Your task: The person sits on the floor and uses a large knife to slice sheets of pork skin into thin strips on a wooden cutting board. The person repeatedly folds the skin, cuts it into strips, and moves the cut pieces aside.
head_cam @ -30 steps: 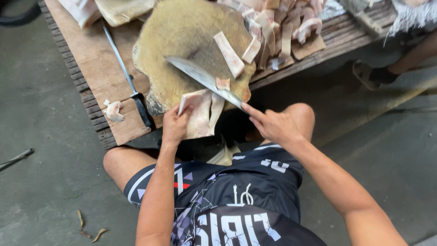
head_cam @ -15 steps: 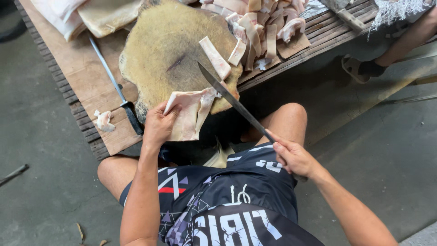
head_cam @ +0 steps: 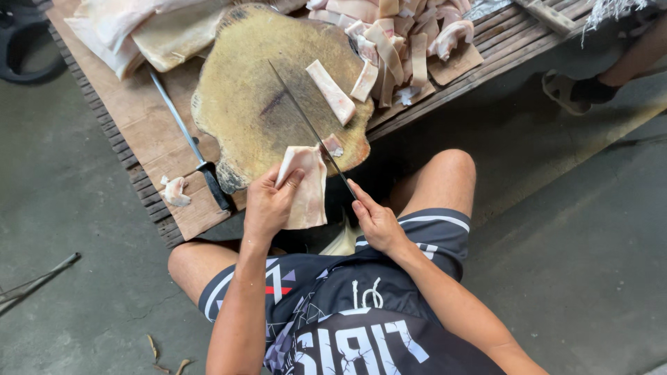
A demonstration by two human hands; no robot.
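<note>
a pale slab of meat (head_cam: 306,186) hangs over the near edge of the round chopping block (head_cam: 243,104), at about 6 o'clock on it. the left hand (head_cam: 267,205) grips the slab, thumb on top. the right hand (head_cam: 375,222) is closed on the handle of a long knife (head_cam: 306,125), whose blade runs toward 11 o'clock just beside the slab. the left fingers sit close to the edge, so a slip on the slick meat could cut them. cut strips (head_cam: 396,48) lie piled at 1 o'clock, and a sharpening steel (head_cam: 187,142) lies on the wooden surface (head_cam: 132,118) at 9 o'clock.
</note>
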